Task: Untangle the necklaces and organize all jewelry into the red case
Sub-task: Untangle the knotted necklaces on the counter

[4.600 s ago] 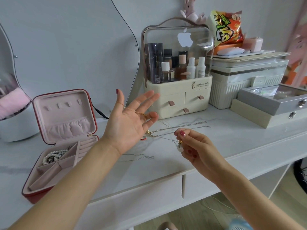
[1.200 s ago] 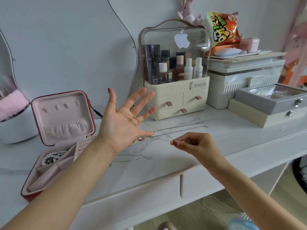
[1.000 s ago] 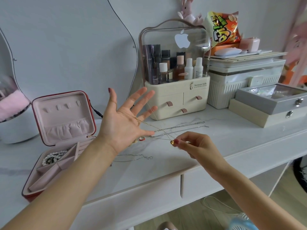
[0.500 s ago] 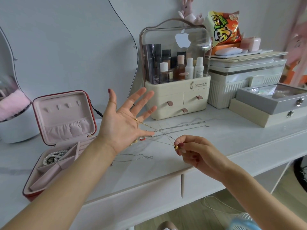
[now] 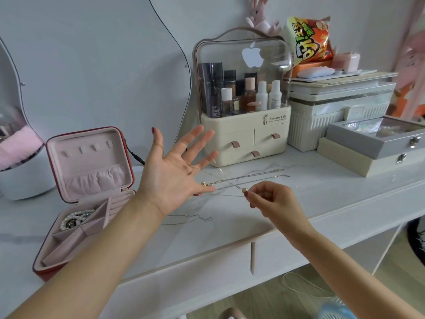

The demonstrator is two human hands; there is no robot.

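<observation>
While left hand (image 5: pixel 174 173) spreads flat, gold chain (image 5: pixel 192 168) draped across its fingers, right hand (image 5: pixel 271 200) pinches small pendant (image 5: pixel 244 189) just beside, red case (image 5: pixel 87 194) open near table's (image 5: pixel 230 231) left edge

Lower left, the red case (image 5: pixel 128 162) has a matt, velvety pink cloth lining. The tabletop (image 5: pixel 230 226) looks like glossy white marble. Centre, thin metal chains (image 5: pixel 257 174) glint; the organizer's (image 5: pixel 243 134) lid is clear glossy plastic.

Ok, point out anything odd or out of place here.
A thin gold chain is draped across the spread left hand; the right hand pinches its pendant. Silver chains lie crossed on the table, and another lies loose beside the red case.
</observation>
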